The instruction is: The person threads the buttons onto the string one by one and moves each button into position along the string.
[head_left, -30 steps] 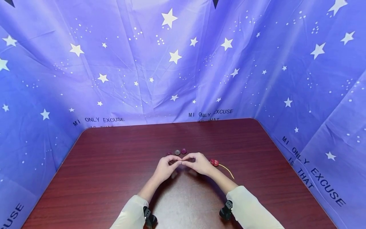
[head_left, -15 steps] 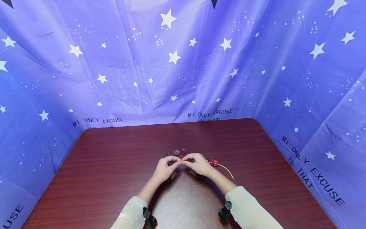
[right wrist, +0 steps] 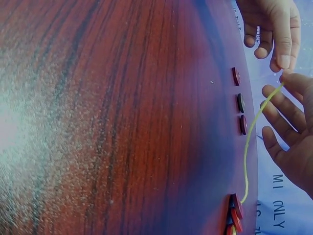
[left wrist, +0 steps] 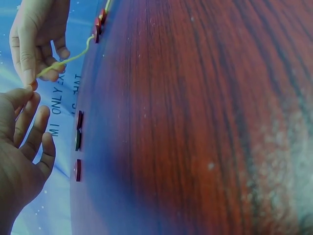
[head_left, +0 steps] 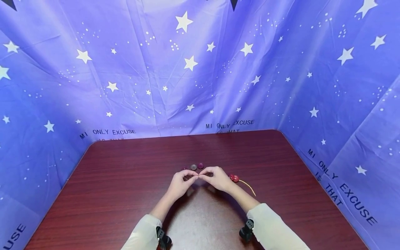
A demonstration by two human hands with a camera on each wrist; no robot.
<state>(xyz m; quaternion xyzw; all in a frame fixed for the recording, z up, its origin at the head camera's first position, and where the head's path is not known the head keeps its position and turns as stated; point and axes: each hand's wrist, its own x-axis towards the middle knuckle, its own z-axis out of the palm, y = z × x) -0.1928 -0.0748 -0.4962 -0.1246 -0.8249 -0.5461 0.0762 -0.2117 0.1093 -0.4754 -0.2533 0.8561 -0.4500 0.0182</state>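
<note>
In the head view my left hand (head_left: 179,184) and right hand (head_left: 219,179) meet fingertip to fingertip above the table. The right thumb and index finger pinch a yellow string (right wrist: 245,161) close to its end. My left thumb and index finger pinch a small reddish piece (left wrist: 33,86), mostly hidden by the fingertips; I cannot tell its kind. From the right hand the string runs down to several red buttons (right wrist: 236,206) threaded on it, lying on the table. Beyond the hands are a grey button (head_left: 193,167), a purple button (head_left: 200,166) and a dark red button (head_left: 184,168).
The dark red wood-grain table (head_left: 125,180) has a rounded far edge close behind the loose buttons. A blue curtain (head_left: 150,69) with white stars surrounds it. The string's yellow tail (head_left: 248,186) lies to the right, beside my right forearm.
Both hands stay fingertip to fingertip in nearly the same place. The buttons on the table and the string's tail lie as before.
</note>
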